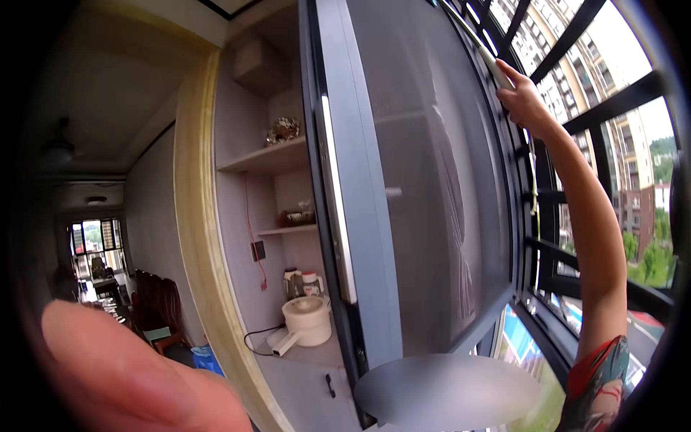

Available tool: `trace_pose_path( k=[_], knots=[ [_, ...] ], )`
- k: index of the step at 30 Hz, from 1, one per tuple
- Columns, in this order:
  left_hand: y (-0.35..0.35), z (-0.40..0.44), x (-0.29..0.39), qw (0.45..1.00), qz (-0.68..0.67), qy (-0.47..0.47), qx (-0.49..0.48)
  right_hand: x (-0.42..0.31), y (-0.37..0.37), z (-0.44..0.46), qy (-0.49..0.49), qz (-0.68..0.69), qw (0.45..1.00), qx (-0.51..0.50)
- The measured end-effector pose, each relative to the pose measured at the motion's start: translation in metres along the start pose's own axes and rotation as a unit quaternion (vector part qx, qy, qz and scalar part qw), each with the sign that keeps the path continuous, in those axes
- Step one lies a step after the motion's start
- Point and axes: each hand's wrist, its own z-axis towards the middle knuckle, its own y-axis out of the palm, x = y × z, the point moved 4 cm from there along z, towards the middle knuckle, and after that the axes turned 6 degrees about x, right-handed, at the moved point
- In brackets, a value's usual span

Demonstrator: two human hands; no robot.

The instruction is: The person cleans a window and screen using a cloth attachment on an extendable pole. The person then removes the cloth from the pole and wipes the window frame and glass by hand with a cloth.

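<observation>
Pole (pixel 491 61) — in right grip (pixel 527 106), slanting upward

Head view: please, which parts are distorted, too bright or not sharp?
In the head view, the door trim looks curved and the corners are black; head view, right: the sky is washed out white; head view, far left: the room is dim; head view, bottom: the left hand looks soft, and a blurred grey oval hides what is there.
</observation>
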Motion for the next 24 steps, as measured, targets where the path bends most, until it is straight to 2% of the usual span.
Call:
trace_pose_path(
  k=[2,5,10,13,16,18,20,21,22,23,24],
  knots=[
    [0.006,-0.002,-0.003,1.000,0.001,-0.010,0.005,-0.034,0.023,0.038,-0.052,-0.017,0.998,0.008],
    [0.013,-0.007,-0.005,0.999,0.013,-0.031,0.010,-0.061,0.046,0.049,-0.066,-0.003,0.998,0.015],
    [0.023,-0.012,-0.003,0.998,0.017,-0.053,0.026,-0.023,0.051,0.016,-0.119,-0.025,0.992,0.026],
    [0.027,-0.012,-0.006,0.997,0.011,-0.067,0.044,0.004,0.037,-0.011,-0.101,-0.038,0.994,-0.014],
    [0.027,-0.008,-0.004,0.994,0.002,-0.072,0.086,0.024,0.039,0.018,-0.311,-0.092,0.941,0.095],
    [0.031,-0.009,-0.010,0.987,-0.008,-0.099,0.128,-0.022,0.033,0.026,-0.168,-0.051,0.984,-0.010],
    [0.043,-0.022,-0.028,0.973,-0.015,-0.168,0.157,-0.058,0.023,0.017,-0.095,-0.067,0.993,-0.026],
    [0.053,-0.030,-0.040,0.965,-0.026,-0.217,0.145,-0.070,0.029,0.011,-0.093,-0.078,0.992,-0.019],
    [0.065,-0.043,-0.055,0.967,-0.040,-0.240,0.077,-0.082,0.035,0.005,-0.090,-0.088,0.992,-0.011],
    [0.080,-0.055,-0.064,0.946,-0.079,-0.300,0.093,-0.091,0.039,-0.001,-0.085,-0.099,0.991,-0.002],
    [0.091,-0.069,-0.073,0.948,-0.052,-0.311,0.041,-0.096,0.039,-0.006,-0.081,-0.110,0.991,0.006]
  ],
)
